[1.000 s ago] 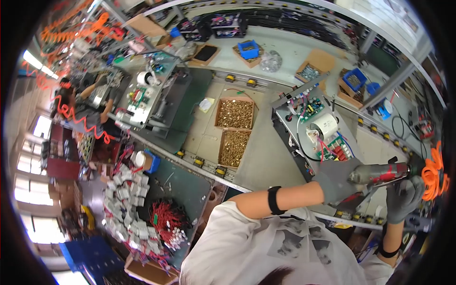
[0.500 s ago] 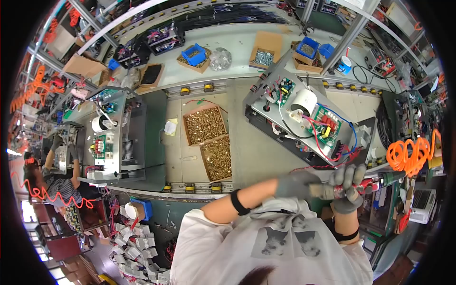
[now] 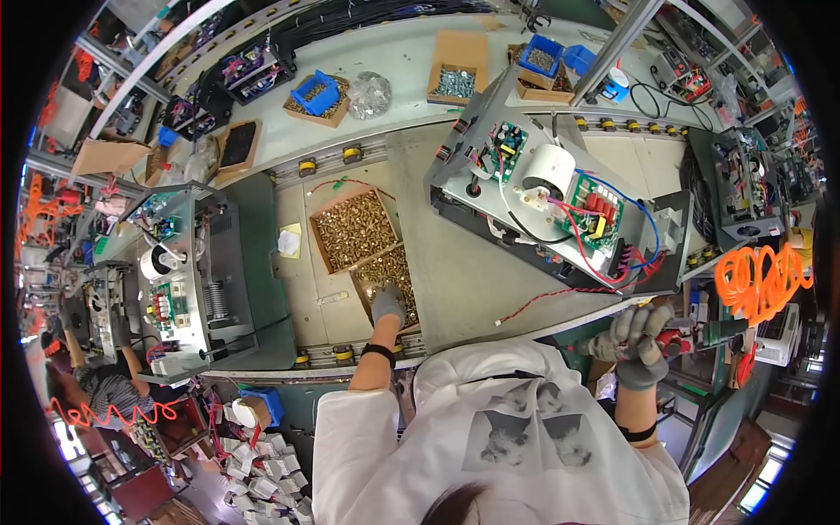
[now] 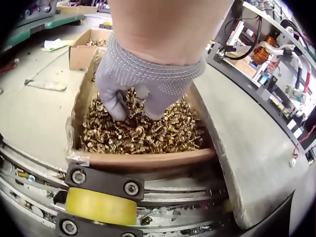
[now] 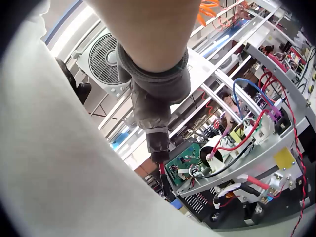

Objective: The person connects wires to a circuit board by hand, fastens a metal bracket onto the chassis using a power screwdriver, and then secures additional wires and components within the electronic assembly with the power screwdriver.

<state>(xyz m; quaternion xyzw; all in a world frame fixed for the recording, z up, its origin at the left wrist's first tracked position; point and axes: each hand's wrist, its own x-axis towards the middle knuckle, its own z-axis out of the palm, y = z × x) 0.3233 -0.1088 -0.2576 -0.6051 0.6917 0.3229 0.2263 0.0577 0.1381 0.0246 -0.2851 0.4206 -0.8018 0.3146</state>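
Note:
My gloved left hand reaches down into the nearer cardboard box of brass-coloured screws. In the left wrist view, thumb and finger stand apart with their tips among the screws, and other fingers are hidden behind the hand. Near the table's front edge at the right, my gloved right hand grips a power screwdriver with a red and grey body. Its nose end projects past the hand in the right wrist view. Behind it stands a tilted electrical unit with circuit boards, a white cylinder and coloured wires.
A second box of screws adjoins the first. Roller rails run along the bench edge. Another unit stands left, beside a working person. An orange coiled hose hangs at right. Blue bins line the back shelf.
My left hand has left the screwdriver and moved left into the screw box. The right hand keeps its grip on the screwdriver. Earlier, both hands were at the tool, and the head view has turned.

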